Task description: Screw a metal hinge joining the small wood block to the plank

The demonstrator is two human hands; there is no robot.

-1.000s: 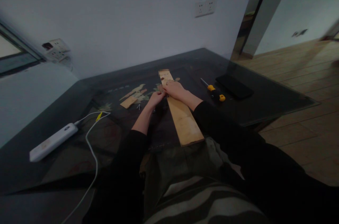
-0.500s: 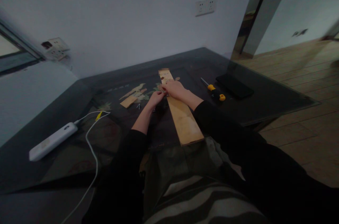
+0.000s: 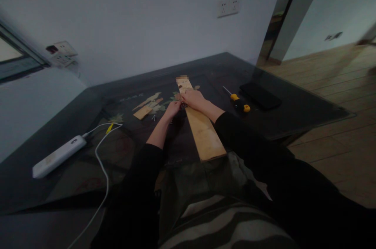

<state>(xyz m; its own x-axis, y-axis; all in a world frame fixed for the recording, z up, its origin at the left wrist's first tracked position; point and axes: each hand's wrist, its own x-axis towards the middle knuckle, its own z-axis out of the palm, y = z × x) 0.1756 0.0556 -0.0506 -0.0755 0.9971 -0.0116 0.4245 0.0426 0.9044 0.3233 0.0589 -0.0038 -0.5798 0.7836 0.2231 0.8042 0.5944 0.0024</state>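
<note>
A long pale wooden board [image 3: 205, 133] lies on the dark table, running away from me, its near end at the table edge by my lap. My right hand [image 3: 194, 99] rests across the board with its fingers curled together at the left side. My left hand [image 3: 174, 108] is beside that edge, fingertips pinched close to the right fingers. A small dark, shiny bit shows between the two hands, too small to name. To the left lie a short wooden piece [image 3: 143, 113] and a few small screws [image 3: 153, 117].
A yellow-and-black screwdriver [image 3: 239, 102] and a black phone-like slab [image 3: 260, 95] lie to the right. On the left, a white power bank-like device [image 3: 58, 157] has a white cable [image 3: 101, 164] running off the near edge. A wall [image 3: 152, 25] stands behind the table [image 3: 152, 78].
Both hands stay at the same spot on the board. The fingers have shifted only slightly, and a little more of the small dark bit shows between them.
</note>
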